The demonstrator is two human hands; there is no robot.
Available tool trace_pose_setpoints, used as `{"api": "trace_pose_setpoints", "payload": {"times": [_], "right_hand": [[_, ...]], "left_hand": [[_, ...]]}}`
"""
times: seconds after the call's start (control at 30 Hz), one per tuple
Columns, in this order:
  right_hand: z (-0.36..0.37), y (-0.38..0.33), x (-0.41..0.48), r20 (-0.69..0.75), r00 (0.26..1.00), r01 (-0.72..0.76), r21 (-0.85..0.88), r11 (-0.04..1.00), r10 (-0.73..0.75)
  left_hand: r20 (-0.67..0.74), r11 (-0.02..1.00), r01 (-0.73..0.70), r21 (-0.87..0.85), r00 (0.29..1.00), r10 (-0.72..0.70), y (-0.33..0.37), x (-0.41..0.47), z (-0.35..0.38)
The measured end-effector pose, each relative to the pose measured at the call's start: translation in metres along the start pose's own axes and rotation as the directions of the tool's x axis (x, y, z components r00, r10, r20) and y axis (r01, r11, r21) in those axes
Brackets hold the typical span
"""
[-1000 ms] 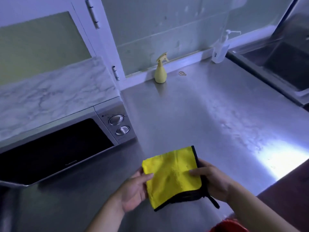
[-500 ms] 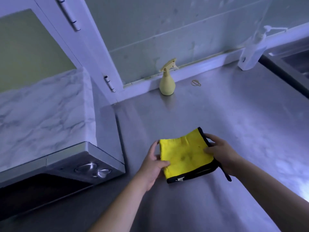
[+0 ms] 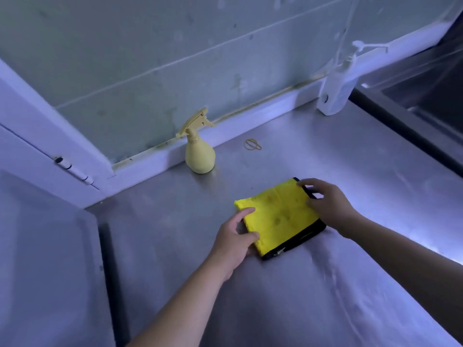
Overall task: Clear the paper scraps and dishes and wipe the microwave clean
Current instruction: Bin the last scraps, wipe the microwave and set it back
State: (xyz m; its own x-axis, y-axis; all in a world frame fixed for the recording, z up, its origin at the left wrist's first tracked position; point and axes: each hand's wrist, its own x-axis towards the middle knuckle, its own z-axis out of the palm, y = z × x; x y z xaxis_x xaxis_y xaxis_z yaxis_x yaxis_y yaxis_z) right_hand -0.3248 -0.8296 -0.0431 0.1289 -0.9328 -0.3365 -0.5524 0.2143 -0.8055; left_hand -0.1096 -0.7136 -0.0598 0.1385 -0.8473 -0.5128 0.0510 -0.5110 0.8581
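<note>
My left hand (image 3: 233, 242) pinches the folded yellow cloth (image 3: 278, 216) at centre-right of the frame; my right hand (image 3: 328, 204) grips its far edge. I'd keep the fold flat and tight before wiping.

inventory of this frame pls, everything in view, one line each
cloth: 1, yellow with black edging, folded, on or just above the counter, mid-frame
spray bottle: 1, pale yellow, upright by the back wall
rubber bands: seemingly 2, tan, on the counter right of the spray bottle
pump bottle: 1, clear/white, back right by the wall
counter: 1, steel grey
microwave: 1, only a grey top showing, lower left
left hand: grips the cloth's left edge
right hand: grips the cloth's right edge
</note>
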Motion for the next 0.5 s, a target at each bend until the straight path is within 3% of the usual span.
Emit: {"api": "trace_pose_setpoints", "payload": {"times": [0.27,0.4,0.47,0.5], "right_hand": [[-0.053,-0.034,0.128,-0.23,0.957,0.138,-0.165,0.977,-0.174],[-0.084,-0.059,0.183,-0.202,0.951,0.164,-0.309,0.937,-0.233],[-0.083,-0.059,0.2,-0.096,0.968,0.143,-0.554,0.82,-0.234],[-0.075,-0.054,0.204,-0.041,0.981,0.124,-0.624,0.772,-0.191]], "left_hand": [[-0.039,0.978,-0.189,-0.092,0.982,0.186,0.094,0.121,0.057],[-0.014,0.988,-0.15,-0.04,0.989,0.15,0.138,0.175,0.071],[-0.006,0.988,-0.093,0.126,0.995,0.095,0.142,0.186,0.074],[-0.033,0.943,-0.106,0.315,0.992,0.123,0.137,0.186,0.073]]}}
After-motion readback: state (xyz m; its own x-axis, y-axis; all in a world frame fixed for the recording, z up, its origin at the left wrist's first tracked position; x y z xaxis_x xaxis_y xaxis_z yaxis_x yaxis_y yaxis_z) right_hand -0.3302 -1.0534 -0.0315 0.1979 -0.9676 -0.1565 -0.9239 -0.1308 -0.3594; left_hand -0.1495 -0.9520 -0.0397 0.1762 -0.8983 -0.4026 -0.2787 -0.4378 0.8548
